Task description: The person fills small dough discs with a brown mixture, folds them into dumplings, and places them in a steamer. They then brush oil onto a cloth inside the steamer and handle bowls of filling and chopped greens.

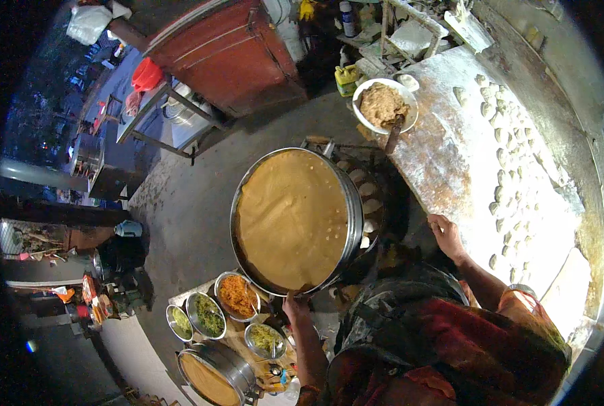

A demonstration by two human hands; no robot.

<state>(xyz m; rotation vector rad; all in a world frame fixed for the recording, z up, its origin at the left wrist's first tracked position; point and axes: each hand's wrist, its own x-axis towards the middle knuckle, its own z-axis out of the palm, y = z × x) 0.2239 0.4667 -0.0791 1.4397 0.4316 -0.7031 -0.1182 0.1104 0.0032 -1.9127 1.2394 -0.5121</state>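
A large round metal steamer tier [352, 213] with a smooth tan surface [291, 218] inside it is before me. My left hand [297, 307] grips its near rim, with the fingers partly hidden by the rim. Several pale buns or dumplings [370, 205] show in a dark round vessel beyond the steamer's right side. My right hand [446, 236] is at the edge of a floured worktable [449, 167], its fingers curled. Whether it holds the table edge cannot be made out.
Rows of shaped dumplings [505, 177] lie on the worktable. A white bowl of filling [383, 104] with a wooden-handled tool [394, 136] stands at its far corner. At lower left are bowls of orange shreds [237, 297] and chopped greens [208, 314], plus another steamer [213, 378].
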